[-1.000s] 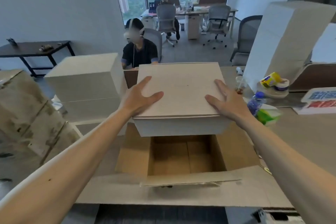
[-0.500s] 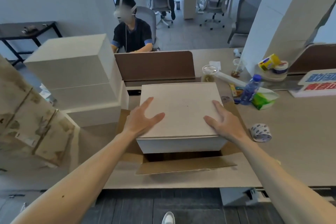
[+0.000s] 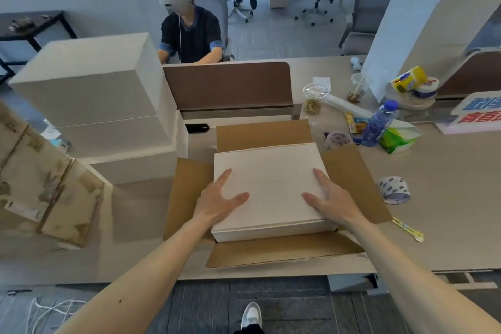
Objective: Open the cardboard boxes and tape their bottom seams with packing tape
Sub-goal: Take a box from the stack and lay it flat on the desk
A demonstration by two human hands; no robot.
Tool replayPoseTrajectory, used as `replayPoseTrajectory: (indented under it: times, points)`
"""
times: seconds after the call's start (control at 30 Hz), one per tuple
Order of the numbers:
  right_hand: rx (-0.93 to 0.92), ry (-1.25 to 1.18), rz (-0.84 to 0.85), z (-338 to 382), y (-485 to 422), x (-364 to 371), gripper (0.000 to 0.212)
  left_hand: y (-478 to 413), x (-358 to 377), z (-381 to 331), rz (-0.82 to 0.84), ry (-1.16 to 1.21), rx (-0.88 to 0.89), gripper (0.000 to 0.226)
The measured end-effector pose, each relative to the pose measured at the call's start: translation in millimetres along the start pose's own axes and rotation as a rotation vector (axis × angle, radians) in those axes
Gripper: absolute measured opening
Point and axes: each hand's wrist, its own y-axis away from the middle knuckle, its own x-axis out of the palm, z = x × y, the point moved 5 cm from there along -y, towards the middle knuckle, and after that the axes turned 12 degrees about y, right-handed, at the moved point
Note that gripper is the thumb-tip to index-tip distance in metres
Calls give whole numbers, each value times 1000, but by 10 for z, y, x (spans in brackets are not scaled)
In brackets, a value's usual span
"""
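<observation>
white box sits in the open carton, both hands flat on its lid

the white box (image 3: 271,179) stands inside a brown carton (image 3: 282,249) near the front edge of the bench (image 3: 447,198). the carton's four flaps are spread outward around it: one behind, one on each side, one toward the person. the box's top rises above the flaps.

the left hand (image 3: 219,200) lies on the near left corner of the lid, fingers straight and spread, thumb pointing in across the top. the right hand (image 3: 330,200) mirrors it on the near right corner, fingers straight, thumb pointing in. both are wide and flat, pressing on the lid, curled round nothing.

a tape roll (image 3: 394,190) lies on the bench just right of the right flap, apart from both hands. a stack (image 3: 92,100) of white boxes stands to the left of the carton. a bottle (image 3: 379,122) stands behind and to the right. past a brown divider (image 3: 227,87), another person (image 3: 189,32) sits.
</observation>
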Motion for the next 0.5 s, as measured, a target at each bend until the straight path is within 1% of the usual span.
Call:
replayPoseTrajectory:
  times: [0.13,0.27,0.37,0.5]
  points:
    - [12,26,16,-72,-57,119,83,-91,91,122,27,-19,-59,95]
    - [18,107,12,-115,-142,157,84,-147,136,154,22,-49,-96,97]
    - [62,199,9,-158,-176,192,81,-167,147,192,4,-93,-123,98]
    - [74,292,9,-160,-182,245,69,-186,175,220,-10,-222,-130,85]
